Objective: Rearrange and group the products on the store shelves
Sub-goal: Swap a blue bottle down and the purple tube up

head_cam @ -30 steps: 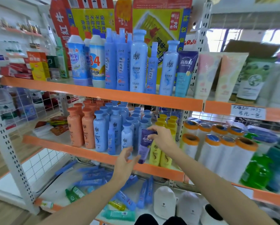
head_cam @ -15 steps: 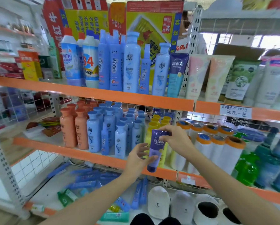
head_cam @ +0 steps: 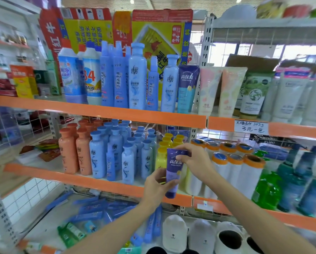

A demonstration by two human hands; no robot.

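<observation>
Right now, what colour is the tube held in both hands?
Purple, paler lilac lower down, with white characters: tube, head view.

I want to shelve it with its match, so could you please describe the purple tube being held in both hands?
The purple tube is a soft-looking squeeze tube, deep purple at its flat crimped top and paler lilac lower down, with white Chinese characters and a small yellow mark. It hangs roughly upright, cap end down, in front of the middle shelf's yellow bottles. The right hand pinches its top; the left hand grips its lower part. Its cap end overlaps the orange shelf edge.
</observation>
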